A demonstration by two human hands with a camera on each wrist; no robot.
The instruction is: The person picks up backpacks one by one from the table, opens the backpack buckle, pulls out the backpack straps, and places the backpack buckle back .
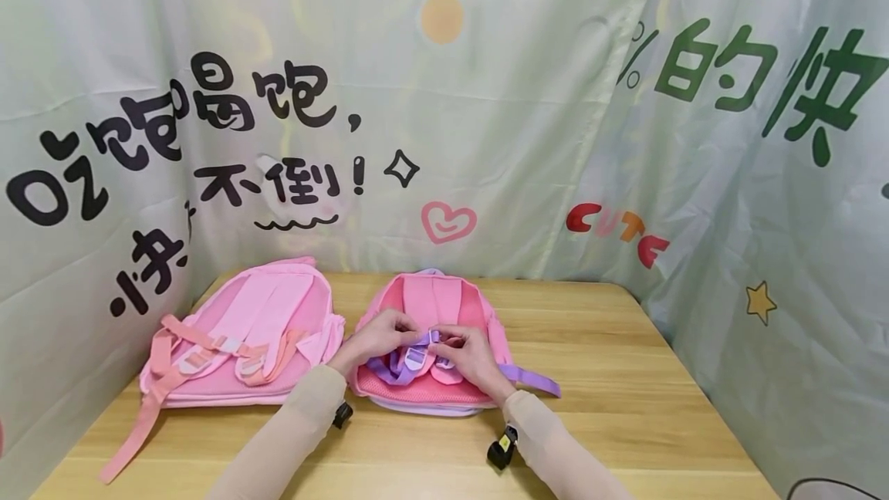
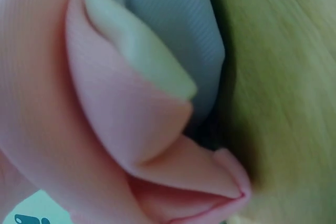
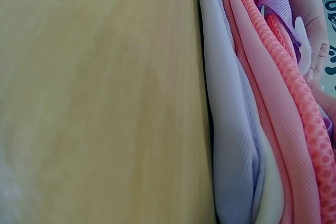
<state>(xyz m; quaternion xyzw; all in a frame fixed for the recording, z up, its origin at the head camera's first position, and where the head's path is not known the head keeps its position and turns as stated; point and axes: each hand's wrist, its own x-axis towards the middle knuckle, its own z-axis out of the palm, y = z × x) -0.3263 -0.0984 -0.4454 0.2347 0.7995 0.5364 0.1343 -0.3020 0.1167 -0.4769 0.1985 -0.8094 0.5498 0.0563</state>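
Purple webbing [image 1: 397,376] is pinched at the thumb and fingertips of the left hand [image 1: 378,335] and right hand [image 1: 474,355], both nearly closed, over the pink backpack [image 1: 444,295] lying back panel up on the table [image 1: 597,346]. The step seems to be working the webbing at its small clip [image 1: 434,336]; the next move calls for fine, steady alignment. The right wrist view shows lavender fabric [image 3: 231,114] along the bag's side, barely visible from the head; the left wrist view shows folds, no grip.
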